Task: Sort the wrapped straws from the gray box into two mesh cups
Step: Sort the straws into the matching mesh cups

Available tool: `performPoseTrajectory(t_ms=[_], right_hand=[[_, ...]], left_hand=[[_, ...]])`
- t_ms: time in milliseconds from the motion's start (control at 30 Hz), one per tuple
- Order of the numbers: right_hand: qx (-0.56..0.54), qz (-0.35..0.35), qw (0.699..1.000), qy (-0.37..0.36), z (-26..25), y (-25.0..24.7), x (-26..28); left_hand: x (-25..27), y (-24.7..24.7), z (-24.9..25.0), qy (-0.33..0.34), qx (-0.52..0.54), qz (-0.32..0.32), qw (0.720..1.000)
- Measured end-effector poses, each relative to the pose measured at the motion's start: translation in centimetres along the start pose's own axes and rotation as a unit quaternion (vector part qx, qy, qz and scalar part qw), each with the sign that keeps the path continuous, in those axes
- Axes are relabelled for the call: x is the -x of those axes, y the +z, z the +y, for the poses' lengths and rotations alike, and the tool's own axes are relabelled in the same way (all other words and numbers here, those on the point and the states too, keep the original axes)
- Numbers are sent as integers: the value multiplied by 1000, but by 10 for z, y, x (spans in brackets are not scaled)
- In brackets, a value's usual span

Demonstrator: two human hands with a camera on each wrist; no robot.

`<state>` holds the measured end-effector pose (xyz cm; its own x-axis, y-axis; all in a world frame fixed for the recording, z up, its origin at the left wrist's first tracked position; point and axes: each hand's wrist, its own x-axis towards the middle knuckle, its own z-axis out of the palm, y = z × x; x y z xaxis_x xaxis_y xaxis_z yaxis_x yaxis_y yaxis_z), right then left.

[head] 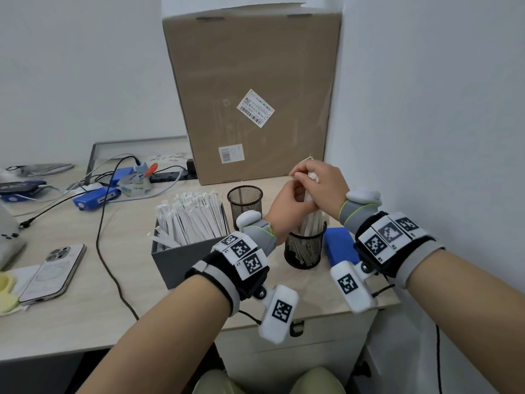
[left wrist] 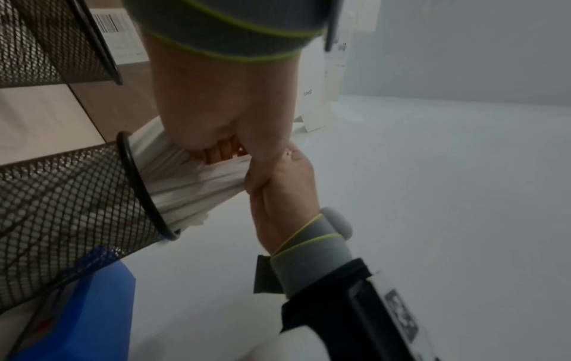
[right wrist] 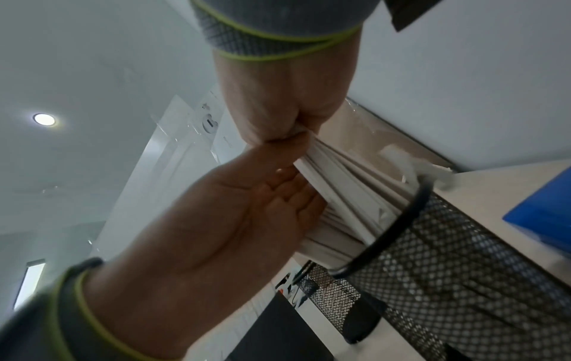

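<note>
A gray box (head: 176,260) holds many white wrapped straws (head: 193,217). Behind its right corner stands an empty black mesh cup (head: 245,203). The nearer mesh cup (head: 305,251) holds an upright bundle of wrapped straws (head: 311,220). My left hand (head: 287,206) wraps round the middle of that bundle, above the cup rim. My right hand (head: 312,174) grips the bundle's top ends in a fist. The wrist views show the same grip: left hand (left wrist: 228,110) and right hand (right wrist: 278,110) on the bundle (right wrist: 340,195), which fans into the cup (right wrist: 432,256).
A tall cardboard box (head: 250,95) stands right behind the cups, against the right wall. A blue block (head: 339,245) lies right of the nearer cup. To the left lie a phone (head: 54,273), a black cable (head: 102,223), and blue devices (head: 96,196).
</note>
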<state>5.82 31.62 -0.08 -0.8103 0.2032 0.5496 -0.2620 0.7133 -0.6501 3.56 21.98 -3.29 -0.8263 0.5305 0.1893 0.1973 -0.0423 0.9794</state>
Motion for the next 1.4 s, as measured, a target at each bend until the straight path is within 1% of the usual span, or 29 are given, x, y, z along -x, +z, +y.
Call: performPoseTrajectory(t_ms=[100,200,267,333,367,433,500,567,600,633,700,800,867,967,1033,1100,1133,1267,1333,1400], right_hand=[[-1,3,1000,-1,6,5,5],[17,-10,1000,-10,12,8,8],[33,-25,999,-7,17,9,10],[39,-38,999,6,20,10,11],[36,-45,998,15,21,10,12],[25,-65,997,41,21,11,14],[16,-101,993,66,21,10,13],[-5,-146,986,80,20,6,11],[-24,-157,984,84,18,3,11],[-49,-156,982,94,16,-2,10],[-105,-123,977,139,14,-13,11],[-179,-68,953,236,17,-28,17],[-191,-80,938,279,23,-31,23],[-185,-116,924,313,30,-24,26],[-168,-112,920,337,32,-19,26],[-136,-105,921,350,39,-15,24],[-123,-115,922,350,42,-15,24],[-94,-182,921,332,50,-16,29],[-78,-174,929,318,52,-17,31],[-76,-142,937,311,55,-19,33]], left_hand=[[4,-9,-3,-14,34,2,999],[6,-17,2,-25,52,50,997],[7,-23,4,-15,32,99,994],[9,-29,2,2,-6,110,994],[10,-32,-1,-5,-26,100,995],[12,-34,-7,-44,-51,57,996],[14,-34,-13,-91,-76,22,993],[17,-33,-16,-123,-96,-4,988],[18,-32,-18,-137,-103,-13,985],[18,-30,-21,-147,-110,-18,983],[18,-25,-25,-162,-115,-23,980],[13,-18,-28,-157,-110,-9,981],[8,-13,-29,-139,-118,1,983],[2,-8,-29,-109,-131,28,985],[-1,-5,-29,-101,-129,51,985],[-3,-3,-29,-101,-127,75,984],[-4,-2,-28,-103,-128,84,983],[-6,-2,-27,-114,-139,108,978],[-7,-2,-28,-115,-147,112,976],[-8,-2,-31,-114,-145,111,977]])
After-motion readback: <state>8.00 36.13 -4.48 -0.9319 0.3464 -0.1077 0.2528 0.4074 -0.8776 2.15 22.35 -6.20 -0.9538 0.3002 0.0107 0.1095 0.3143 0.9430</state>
